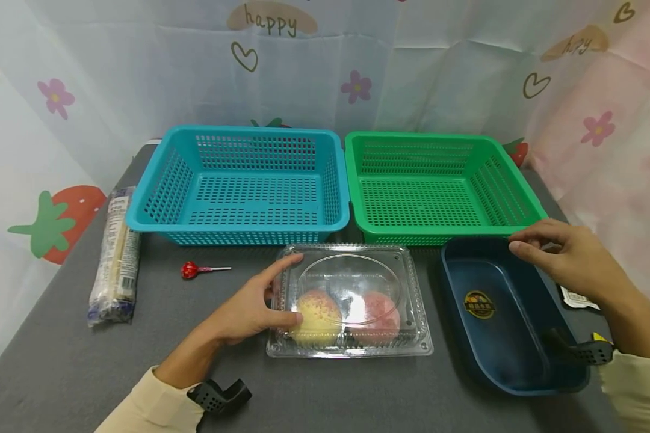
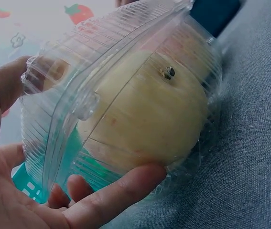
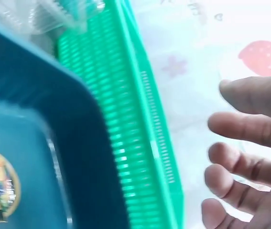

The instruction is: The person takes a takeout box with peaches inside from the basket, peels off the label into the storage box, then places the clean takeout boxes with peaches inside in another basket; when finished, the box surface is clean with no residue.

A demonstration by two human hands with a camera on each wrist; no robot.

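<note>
A clear plastic clamshell box (image 1: 352,267) lies at the middle of the table. Through its lid show two round fruits, one yellow with red specks (image 1: 316,319) and one pink (image 1: 376,319). My left hand (image 1: 251,310) grips the box's left end, thumb at the front and fingers toward the back; the left wrist view has the yellow fruit close up. To the right stands a dark blue plastic basin (image 1: 504,325) with a gold label inside. Over its back right rim is my right hand (image 1: 566,252), fingers loosely bent and holding nothing in the right wrist view.
A blue basket (image 1: 238,228) and a green basket (image 1: 444,230) stand side by side at the back. On the left lie a long wrapped pack (image 1: 116,258) and a red lollipop (image 1: 191,269). A white packet (image 1: 579,299) is partly hidden beyond the basin.
</note>
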